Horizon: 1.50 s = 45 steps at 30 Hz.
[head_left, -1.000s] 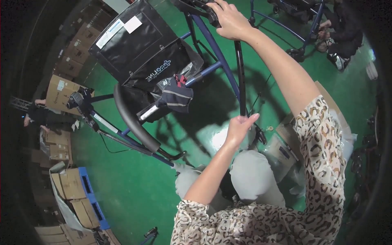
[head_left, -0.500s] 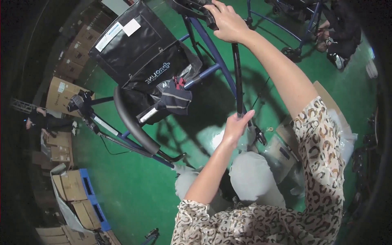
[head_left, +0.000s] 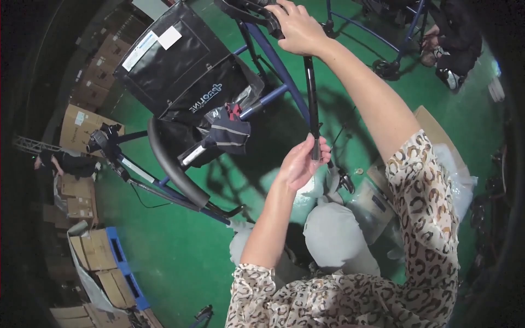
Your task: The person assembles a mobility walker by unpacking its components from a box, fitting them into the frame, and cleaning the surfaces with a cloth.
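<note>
A blue-framed rollator walker (head_left: 272, 55) is in front of me, tilted in view, with a black seat bag (head_left: 188, 82) lettered "PROLINE". My right hand (head_left: 299, 28) is closed over the black handle (head_left: 272, 23) at the top, its fingers partly hidden behind it. From there a black tube (head_left: 312, 98) runs down toward my knees. My left hand (head_left: 302, 163) holds the lower end of this tube, fingers curled round it and thumb up along its side. A curved padded backrest bar (head_left: 169, 158) and a dark folded cloth pouch (head_left: 229, 134) are left of the tube.
Cardboard boxes (head_left: 98, 249) on a blue pallet (head_left: 124, 262) stand at lower left. Plastic bags and cardboard (head_left: 374, 205) lie by my right knee. Another walker (head_left: 402, 44) and a crouching person (head_left: 462, 49) are at upper right. A second person (head_left: 71, 164) is far left.
My left hand has turned and moved slightly up and left, its fingers now round the tube's end. The walker has shifted slightly left in view. My right hand stays on the handle.
</note>
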Tool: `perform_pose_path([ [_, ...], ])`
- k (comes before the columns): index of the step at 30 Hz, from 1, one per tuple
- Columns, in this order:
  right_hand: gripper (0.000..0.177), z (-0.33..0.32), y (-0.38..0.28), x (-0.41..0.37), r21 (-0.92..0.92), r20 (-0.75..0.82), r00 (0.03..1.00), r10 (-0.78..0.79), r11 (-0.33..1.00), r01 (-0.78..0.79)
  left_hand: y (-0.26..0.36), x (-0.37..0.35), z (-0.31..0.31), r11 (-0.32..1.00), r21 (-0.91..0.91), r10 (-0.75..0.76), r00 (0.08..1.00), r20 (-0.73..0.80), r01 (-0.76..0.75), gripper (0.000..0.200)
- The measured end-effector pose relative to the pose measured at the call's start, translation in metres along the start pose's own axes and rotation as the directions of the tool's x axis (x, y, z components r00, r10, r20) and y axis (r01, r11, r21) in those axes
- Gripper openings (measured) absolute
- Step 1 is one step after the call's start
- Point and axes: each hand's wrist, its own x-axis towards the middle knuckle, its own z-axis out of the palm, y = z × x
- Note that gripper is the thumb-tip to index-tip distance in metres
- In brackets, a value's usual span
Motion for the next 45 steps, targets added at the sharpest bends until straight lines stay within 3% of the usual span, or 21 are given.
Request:
perform_pose_path([
  [7, 0.076, 0.044, 0.03, 0.023, -0.124, -0.176, 0.983, 0.056, 0.989, -0.078, 0.003, -0.018, 0.002, 0.984, 0.123, -0.129, 0.991, -0.03, 0.132, 0.036],
  [12, 0.075, 0.05, 0.027, 0.018, -0.159, -0.222, 0.973, 0.068, 0.982, -0.105, 0.032, 0.014, 0.006, 0.988, 0.152, 0.027, 0.999, -0.047, -0.02, 0.036],
  [15, 0.077, 0.041, 0.017, 0.018, -0.155, -0.193, 0.978, 0.075, 0.982, -0.106, 0.061, 0.051, 0.022, 0.993, 0.078, 0.089, 0.996, -0.016, -0.087, 0.037],
  [17, 0.078, 0.037, 0.012, 0.014, -0.148, -0.163, 0.982, 0.094, 0.982, -0.118, 0.08, 0.066, 0.039, 0.983, 0.157, 0.105, 0.992, -0.063, -0.094, 0.041],
  [20, 0.074, 0.031, 0.015, 0.018, -0.158, -0.139, 0.987, 0.076, 0.983, -0.098, 0.085, 0.048, 0.054, 0.968, 0.221, 0.123, 0.992, 0.007, -0.121, 0.046],
  [22, 0.071, 0.029, 0.02, 0.019, -0.153, -0.12, 0.99, 0.073, 0.984, -0.091, 0.08, 0.011, 0.046, 0.896, 0.445, -0.088, 0.98, 0.178, 0.0, 0.048],
  [24, 0.073, 0.029, 0.018, 0.019, -0.15, -0.132, 0.988, 0.079, 0.984, -0.098, 0.059, -0.023, 0.026, 0.825, 0.557, -0.22, 0.964, 0.15, 0.101, 0.043],
  [26, 0.075, 0.029, 0.018, 0.02, -0.146, -0.125, 0.988, 0.088, 0.984, -0.106, 0.038, -0.042, 0.009, 0.89, 0.408, -0.273, 0.954, 0.126, 0.201, 0.04],
  [27, 0.076, 0.029, 0.017, 0.02, -0.147, -0.121, 0.989, 0.087, 0.984, -0.105, 0.032, -0.042, 0.009, 0.945, 0.311, -0.14, 0.984, 0.107, 0.101, 0.038],
  [34, 0.071, 0.022, 0.013, 0.021, -0.121, -0.054, 0.995, 0.083, 0.989, -0.089, 0.055, 0.021, 0.041, 0.965, 0.255, 0.049, 0.998, 0.042, -0.058, 0.037],
  [37, 0.07, 0.014, 0.009, 0.02, -0.043, 0.031, 0.998, 0.053, 0.998, -0.051, 0.073, 0.048, 0.05, 0.971, 0.218, 0.094, 0.995, 0.042, -0.101, 0.04],
  [45, 0.067, 0.023, 0.011, 0.019, -0.018, -0.033, 0.999, 0.011, 1.0, -0.011, 0.093, 0.074, 0.071, 0.946, 0.287, 0.177, 0.982, -0.066, -0.151, 0.045],
])
